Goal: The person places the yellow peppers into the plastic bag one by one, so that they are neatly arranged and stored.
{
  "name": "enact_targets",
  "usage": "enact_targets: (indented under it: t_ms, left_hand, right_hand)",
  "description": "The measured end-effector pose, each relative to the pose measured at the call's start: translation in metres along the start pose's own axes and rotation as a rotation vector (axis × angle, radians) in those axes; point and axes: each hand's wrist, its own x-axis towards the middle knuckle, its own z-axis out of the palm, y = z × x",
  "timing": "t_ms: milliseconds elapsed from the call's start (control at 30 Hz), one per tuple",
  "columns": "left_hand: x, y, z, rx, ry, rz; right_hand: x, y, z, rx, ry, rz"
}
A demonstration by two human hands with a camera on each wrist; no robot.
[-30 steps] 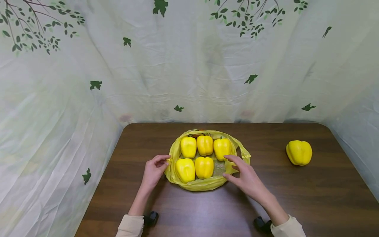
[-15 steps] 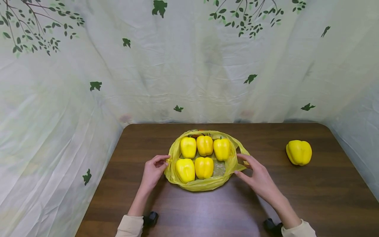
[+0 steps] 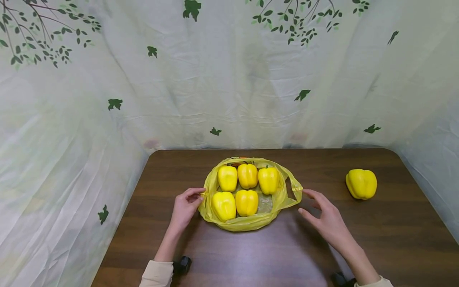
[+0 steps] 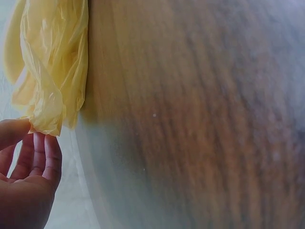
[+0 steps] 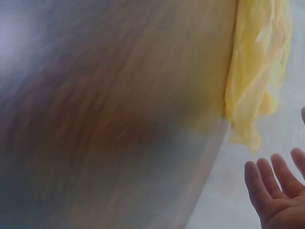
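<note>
A yellow plastic bag [image 3: 238, 226] lies spread open on the table, with several yellow bell peppers [image 3: 247, 203] inside it in two rows. My left hand [image 3: 185, 208] pinches the bag's left edge between thumb and fingers; the left wrist view shows the crumpled plastic [image 4: 46, 109] in that pinch. Just right of the bag, my right hand [image 3: 328, 221] is held with its fingers spread and nothing in them. In the right wrist view its fingertips stand just apart from the bag's handle [image 5: 248, 136]. One more yellow bell pepper [image 3: 361, 184] lies alone at the right.
The brown wooden table [image 3: 401, 239] ends at a rounded far edge. Behind it and at both sides hangs a pale curtain [image 3: 236, 79] with printed leaves. Dark straps with small devices [image 3: 182, 265] sit at the wrists.
My right hand has let go of the bag's right handle and moved right, away from the peppers. The left hand keeps its pinch in the same place.
</note>
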Motion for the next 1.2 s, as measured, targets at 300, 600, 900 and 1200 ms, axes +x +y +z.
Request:
enact_targets:
  t_ms: [300,600,900,1200]
  left_hand:
    - [0.001,-0.002,0.001,0.007,-0.005,0.011]
    - [0.001,-0.002,0.001,0.009,-0.005,0.007]
    - [0.002,-0.001,0.002,0.010,-0.007,-0.015]
    - [0.002,0.000,0.002,0.017,-0.007,-0.026]
  right_hand:
    - [-0.009,0.013,-0.016,-0.070,0.091,-0.013]
    - [-0.014,0.027,-0.029,-0.120,0.139,-0.015]
    - [-0.016,0.035,-0.045,-0.149,0.131,-0.005]
    - [-0.018,0.043,-0.061,-0.179,0.125,-0.001]
